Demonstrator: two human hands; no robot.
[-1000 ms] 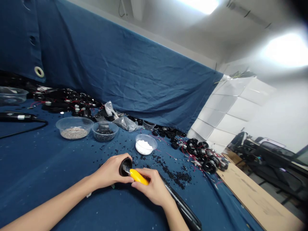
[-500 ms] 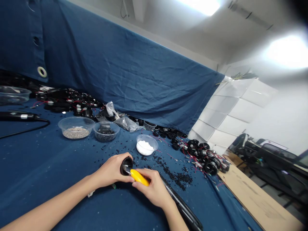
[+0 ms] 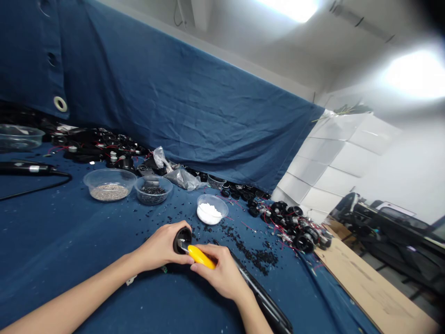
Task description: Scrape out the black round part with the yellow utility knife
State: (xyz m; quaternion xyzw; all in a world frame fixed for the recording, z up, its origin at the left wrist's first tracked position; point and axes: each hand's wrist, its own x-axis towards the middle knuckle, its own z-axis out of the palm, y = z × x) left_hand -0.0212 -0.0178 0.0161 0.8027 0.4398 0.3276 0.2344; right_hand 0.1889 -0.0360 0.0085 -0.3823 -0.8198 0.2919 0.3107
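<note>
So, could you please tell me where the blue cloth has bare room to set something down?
The widest bare patch of the blue cloth lies left of the left hand, below the black cable and the bowl of grey bits. It is crowded behind the white-filled bowl, where black wired parts pile up, and black crumbs litter the cloth beyond the right hand.

- A small round black part [image 3: 181,240] stood on edge on the blue cloth, its open face toward the camera.
- A yellow-handled tool [image 3: 200,256] lay slanted, its metal tip inside the part's opening.
</note>
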